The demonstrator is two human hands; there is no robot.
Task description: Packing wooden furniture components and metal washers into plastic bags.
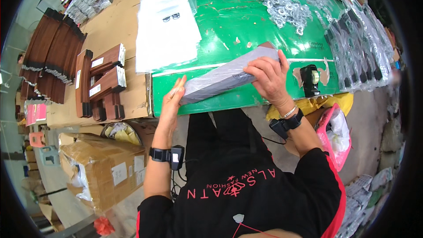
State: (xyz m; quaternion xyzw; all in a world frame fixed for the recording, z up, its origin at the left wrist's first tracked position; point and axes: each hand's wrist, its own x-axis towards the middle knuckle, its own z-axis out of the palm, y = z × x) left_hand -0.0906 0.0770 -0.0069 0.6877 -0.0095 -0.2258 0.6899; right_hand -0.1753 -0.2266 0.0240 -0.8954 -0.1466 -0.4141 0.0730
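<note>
I hold a long, narrow package (220, 78) of grey wrapping under clear plastic, tilted up to the right over the front edge of the green table (240, 99). A brown end shows at its upper right. My left hand (173, 97) holds its lower left end, fingers pointing up along it. My right hand (269, 77) grips near the right end, fingers bent over the top face. Just right of that hand, a black tape dispenser (311, 80) with a roll of tape sits on the table. What lies inside the wrapping is mostly hidden.
Flat clear plastic bags (166, 31) lie left of centre. Brown wooden pieces (105, 79) are stacked on the cardboard-covered surface (132, 99). Wrapped grey packages (359, 48) line the right side, below small plastic-bagged parts (286, 6). A carton (103, 167) and pink basket (328, 150) stand below.
</note>
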